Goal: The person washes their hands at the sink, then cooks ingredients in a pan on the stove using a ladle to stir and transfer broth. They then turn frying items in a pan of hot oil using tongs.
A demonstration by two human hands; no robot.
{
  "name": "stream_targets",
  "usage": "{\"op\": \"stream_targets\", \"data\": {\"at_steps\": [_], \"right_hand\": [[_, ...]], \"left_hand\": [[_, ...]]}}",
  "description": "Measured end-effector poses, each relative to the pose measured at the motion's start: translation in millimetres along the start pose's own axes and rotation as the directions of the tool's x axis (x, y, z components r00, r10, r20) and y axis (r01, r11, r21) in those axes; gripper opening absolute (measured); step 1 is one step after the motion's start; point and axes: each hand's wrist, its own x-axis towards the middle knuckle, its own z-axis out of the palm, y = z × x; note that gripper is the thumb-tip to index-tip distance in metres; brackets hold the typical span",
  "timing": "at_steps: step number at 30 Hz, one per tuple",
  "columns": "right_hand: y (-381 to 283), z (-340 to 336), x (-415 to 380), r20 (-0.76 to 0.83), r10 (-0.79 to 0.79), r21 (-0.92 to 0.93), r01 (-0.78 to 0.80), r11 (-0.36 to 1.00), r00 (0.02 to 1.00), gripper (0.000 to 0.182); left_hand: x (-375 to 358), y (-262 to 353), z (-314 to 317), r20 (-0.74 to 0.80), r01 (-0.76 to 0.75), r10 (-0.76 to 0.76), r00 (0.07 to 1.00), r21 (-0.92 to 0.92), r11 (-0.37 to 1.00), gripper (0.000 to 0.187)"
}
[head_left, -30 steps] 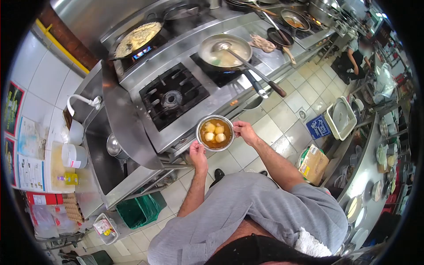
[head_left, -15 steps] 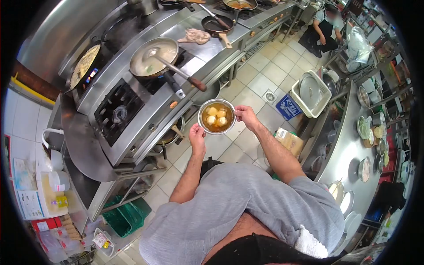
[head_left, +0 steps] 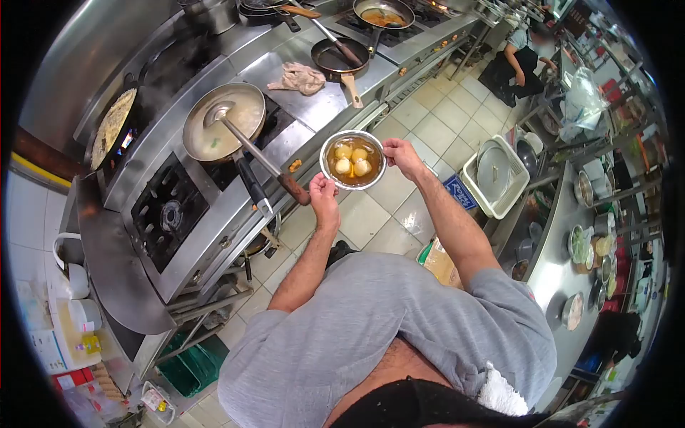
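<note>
A metal bowl (head_left: 327,158) is held level in front of me between both hands. Inside it, several pale round balls (head_left: 343,166), perhaps peeled eggs, sit in a clear brown liquid. My left hand (head_left: 325,196) pinches the rim at the lower left. My right hand (head_left: 404,158) grips the rim on the right side. Close to my left hand is the dark wooden handle end of a ladle (head_left: 227,118). The ladle's head rests in a wide pan (head_left: 187,135) of whitish, cloudy liquid on the stove.
A burner grate (head_left: 171,216) and a large pan over a flame (head_left: 113,128) are on the left. Farther back lie a crumpled cloth (head_left: 298,78) and a dark frying pan (head_left: 335,57). A white crate (head_left: 497,207) stands right, near a steel counter (head_left: 553,267). Another person (head_left: 517,68) is crouched or seated beyond.
My hands have carried the bowl slightly forward, away from my body. My view has shifted, with the stove now nearer the bowl; both hands keep hold of the rim.
</note>
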Motion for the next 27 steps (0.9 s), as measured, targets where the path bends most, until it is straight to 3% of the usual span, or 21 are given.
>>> {"op": "stream_targets", "data": {"at_steps": [9, 15, 17, 21, 24, 27], "right_hand": [[-44.8, 16.3, 125.9, 0.158, 0.043, -0.211, -0.009, 0.978, 0.986, 0.016], [-65.7, 39.7, 192.9, 0.285, 0.024, -0.370, 0.086, 0.925, 0.958, 0.013], [-64.4, 46.1, 219.0, 0.368, -0.034, -0.402, 0.192, 0.895, 0.929, 0.013], [-63.8, 56.5, 260.1, 0.467, -0.048, -0.537, 0.326, 0.778, 0.883, 0.013], [-61.4, 65.2, 286.3, 0.559, -0.073, -0.704, 0.519, 0.485, 0.826, 0.018], [-55.2, 70.0, 301.6, 0.618, -0.146, -0.684, 0.620, 0.384, 0.772, 0.024]], "left_hand": [[73.8, -0.1, 30.1, -0.202, -0.164, 0.176, 0.963, 0.075, 0.984, 0.024], [113.5, -12.5, 39.1, -0.353, -0.260, 0.266, 0.897, 0.064, 0.963, 0.025], [125.5, -17.7, 42.4, -0.413, -0.277, 0.285, 0.865, 0.080, 0.958, 0.025], [145.6, -38.9, 42.9, -0.500, -0.312, 0.329, 0.801, 0.119, 0.943, 0.025], [157.0, -47.9, 47.5, -0.555, -0.331, 0.342, 0.758, 0.125, 0.935, 0.025], [165.1, -54.5, 51.6, -0.533, -0.351, 0.406, 0.743, 0.207, 0.913, 0.027]]}}
